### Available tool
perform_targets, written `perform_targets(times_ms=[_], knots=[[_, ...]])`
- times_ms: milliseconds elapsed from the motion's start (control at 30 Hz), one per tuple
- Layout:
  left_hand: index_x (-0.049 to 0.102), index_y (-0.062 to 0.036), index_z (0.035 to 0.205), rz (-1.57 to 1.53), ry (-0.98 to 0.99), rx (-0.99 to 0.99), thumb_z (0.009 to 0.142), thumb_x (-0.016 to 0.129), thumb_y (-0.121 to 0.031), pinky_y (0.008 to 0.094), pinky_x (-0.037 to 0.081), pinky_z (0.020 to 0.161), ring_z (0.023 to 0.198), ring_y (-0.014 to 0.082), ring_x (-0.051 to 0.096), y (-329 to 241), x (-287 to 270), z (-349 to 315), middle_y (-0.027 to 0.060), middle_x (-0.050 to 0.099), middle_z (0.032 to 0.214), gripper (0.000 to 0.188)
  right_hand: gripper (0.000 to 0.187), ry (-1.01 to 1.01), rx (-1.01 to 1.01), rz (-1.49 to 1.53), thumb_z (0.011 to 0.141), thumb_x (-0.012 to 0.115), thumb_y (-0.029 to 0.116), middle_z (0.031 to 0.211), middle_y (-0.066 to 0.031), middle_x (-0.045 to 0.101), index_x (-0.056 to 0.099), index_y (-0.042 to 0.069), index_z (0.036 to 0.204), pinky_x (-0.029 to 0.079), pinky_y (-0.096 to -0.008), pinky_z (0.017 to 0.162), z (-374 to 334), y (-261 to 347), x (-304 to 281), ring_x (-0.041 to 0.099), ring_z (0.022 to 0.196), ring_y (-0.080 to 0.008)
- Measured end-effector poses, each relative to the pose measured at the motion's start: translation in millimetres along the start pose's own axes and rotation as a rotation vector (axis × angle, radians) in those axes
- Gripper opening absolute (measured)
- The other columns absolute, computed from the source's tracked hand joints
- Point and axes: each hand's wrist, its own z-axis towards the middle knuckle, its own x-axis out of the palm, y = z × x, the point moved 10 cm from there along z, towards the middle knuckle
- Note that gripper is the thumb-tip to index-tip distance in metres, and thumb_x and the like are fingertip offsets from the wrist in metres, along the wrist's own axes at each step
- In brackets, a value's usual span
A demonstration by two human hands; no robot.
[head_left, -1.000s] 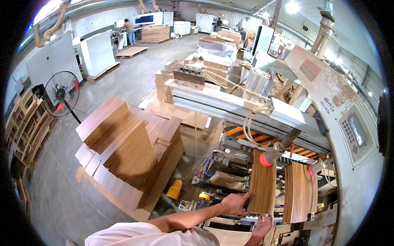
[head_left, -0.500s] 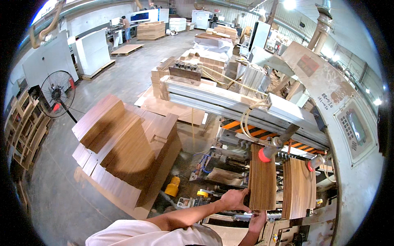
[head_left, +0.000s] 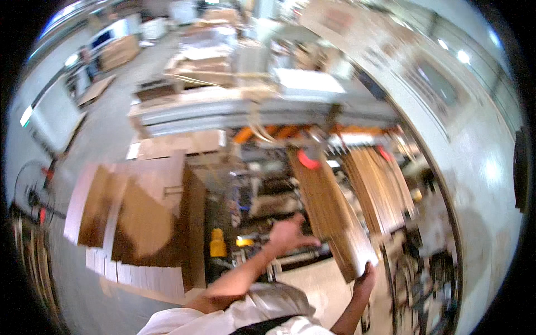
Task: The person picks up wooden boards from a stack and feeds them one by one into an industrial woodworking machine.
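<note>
My right hand [head_left: 364, 276] grips the near end of a brown wood-grain board [head_left: 350, 254], which sticks out toward me from the near end of a stack of similar boards [head_left: 315, 201] in the machine. To the left of that stack, my left hand [head_left: 286, 234] is open, thumb and fingers apart, apparently holding nothing. A second stack of boards [head_left: 375, 192] stands to the right. A red-ringed clamp foot [head_left: 309, 159] is over the far end of the left stack. Motion blur hides fine detail.
Large piles of wood-grain boards [head_left: 151, 218] stand at my left. A yellow motor-like part [head_left: 218, 243] sits between them and the machine. The metal beam [head_left: 223, 114] crosses ahead, and the machine's pale side panel [head_left: 474, 184] rises at right. A fan [head_left: 34, 192] stands far left.
The view has swung to the right and blurred. My right hand has drawn a board nearward, partly out from the left stack. My left hand has come off the stack's side.
</note>
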Motion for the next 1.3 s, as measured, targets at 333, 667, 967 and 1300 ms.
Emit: perform_targets(times_ms=[333,667,967,1300], knots=[[0.050,0.0019,0.109,0.089,-0.096,0.064,0.059,0.070,-0.078,0.0450,0.054,0.075,0.087,0.0392,0.067,-7.9,5.6,6.5,0.0254,0.066,0.095,0.096,0.017,-0.359,-0.424,0.087,0.090,0.062,0.021,0.073,0.0053,0.042,0.052,0.013,0.078,0.034,-0.0253,0.060,-59.3,89.9,-192.9,0.041,0.065,-0.0073],[0.047,-0.0006,0.116,0.097,-0.096,0.113,0.062,0.077,-0.067,0.0449,0.054,0.076,0.089,0.0399,0.067,-7.2,10.4,7.2,0.0251,0.066,0.102,0.090,0.055,-0.499,-0.388,0.019,0.099,0.047,0.033,0.135,-0.0257,0.051,0.050,-0.011,0.132,0.035,-0.0362,0.111,-11.2,101.8,-192.7,0.051,0.124,-0.0271],[0.046,-0.0011,0.120,0.039,-0.045,0.149,0.071,0.075,-0.057,0.0467,0.053,0.084,0.100,0.0397,0.064,-6.8,10.7,2.8,0.0234,0.061,0.115,0.079,0.020,-0.236,-0.131,0.379,0.092,0.059,0.016,0.099,-0.0053,0.067,0.063,0.002,0.106,0.049,-0.0315,0.082,107.1,81.1,-37.4,0.062,0.091,-0.0179],[0.042,-0.0073,0.135,-0.032,-0.034,0.278,0.078,0.071,-0.050,0.0452,0.049,0.092,0.107,0.0387,0.061,-4.6,2.2,-10.4,0.0219,0.060,0.120,0.077,0.014,-0.265,-0.274,0.086,0.084,0.061,0.020,0.066,0.0042,0.046,0.051,0.015,0.076,0.033,-0.0285,0.054,172.5,81.5,32.4,0.043,0.058,-0.0109]])
